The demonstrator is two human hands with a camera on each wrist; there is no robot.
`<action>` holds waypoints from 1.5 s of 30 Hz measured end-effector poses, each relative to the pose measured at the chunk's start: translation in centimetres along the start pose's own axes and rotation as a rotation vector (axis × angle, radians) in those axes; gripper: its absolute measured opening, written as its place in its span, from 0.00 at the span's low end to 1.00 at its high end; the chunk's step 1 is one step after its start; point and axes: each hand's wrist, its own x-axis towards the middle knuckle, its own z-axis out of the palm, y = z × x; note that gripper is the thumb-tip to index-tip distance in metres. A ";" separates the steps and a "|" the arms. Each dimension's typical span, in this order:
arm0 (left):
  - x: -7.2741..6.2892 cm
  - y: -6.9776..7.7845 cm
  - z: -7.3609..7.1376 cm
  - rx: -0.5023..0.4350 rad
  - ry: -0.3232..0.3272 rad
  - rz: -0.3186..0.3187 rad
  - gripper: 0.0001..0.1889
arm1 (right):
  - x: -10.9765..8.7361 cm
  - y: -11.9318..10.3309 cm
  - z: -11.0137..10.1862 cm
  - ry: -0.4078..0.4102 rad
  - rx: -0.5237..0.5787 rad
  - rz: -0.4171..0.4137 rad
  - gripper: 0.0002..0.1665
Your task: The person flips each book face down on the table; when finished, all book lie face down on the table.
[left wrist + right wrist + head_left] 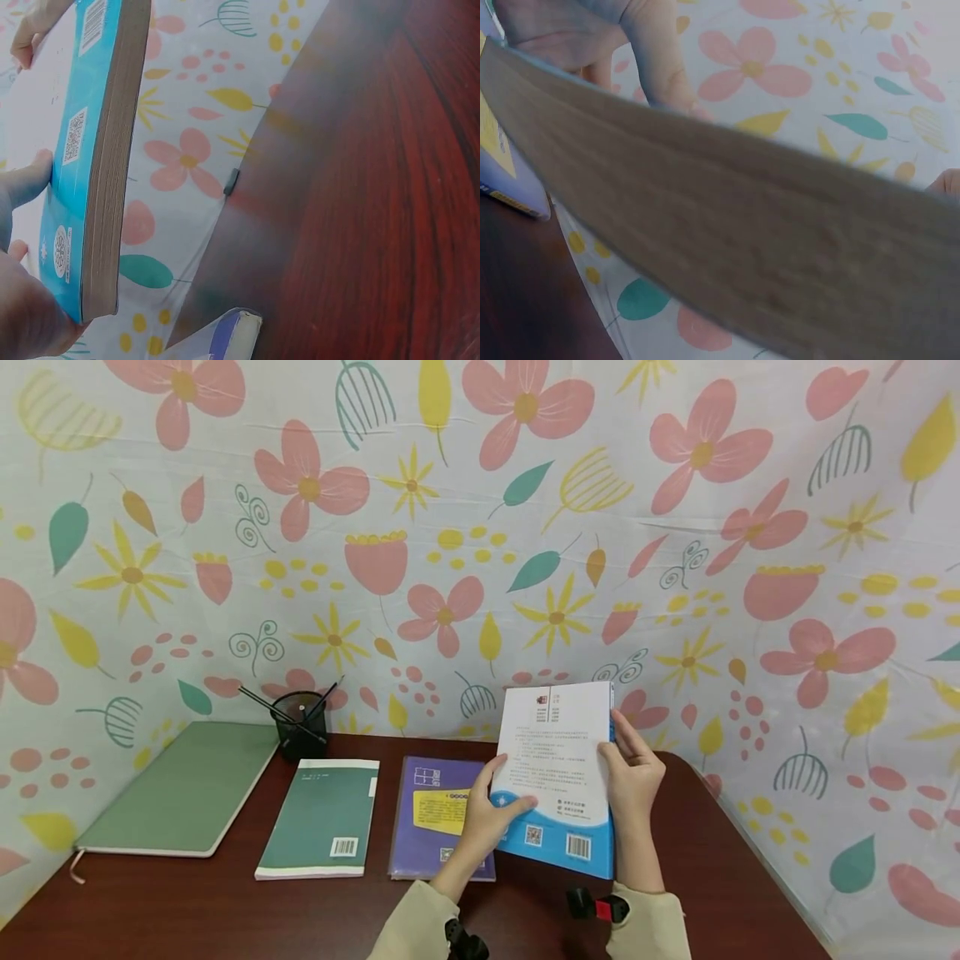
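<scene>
Both hands hold a thick blue-and-white book (pixel 558 752), raised and tilted above the table with its printed back cover towards the head camera. My left hand (pixel 486 810) grips the lower left side, its thumb lying on the cover; the fingers behind are hidden. My right hand (pixel 634 775) grips the right edge near the upper half. In the left wrist view the book (pixel 75 150) shows its barcode, QR code and page edges, with the left thumb (pixel 31 178) on the cover. The page block (pixel 727 217) fills much of the right wrist view.
On the dark wooden table (pixel 315 914), a purple-and-yellow book (pixel 408 860) lies partly behind the left hand. Left of it are a green book (pixel 322 818), a larger green notebook (pixel 187 793) and a black mesh pen holder (pixel 300 727). A flower-patterned cloth (pixel 465 527) hangs behind.
</scene>
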 end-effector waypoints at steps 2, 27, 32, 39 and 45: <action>0.0 0.1 0.0 -0.006 0.005 -0.001 0.39 | 0.1 0.1 -0.1 -0.005 -0.016 0.008 0.26; -0.1 -0.1 0.4 0.092 0.107 -0.044 0.33 | 2.2 2.6 -3.2 -0.386 -0.235 0.392 0.35; -0.3 -0.2 0.7 0.121 0.123 -0.052 0.33 | 2.4 3.5 -3.7 -0.410 -0.241 0.441 0.36; -0.7 -0.8 1.5 0.154 0.128 -0.050 0.32 | 2.6 4.5 -4.4 -0.424 -0.269 0.500 0.38; -1.3 -1.3 2.1 0.219 0.092 -0.024 0.33 | 2.7 6.0 -5.0 -0.392 -0.268 0.528 0.38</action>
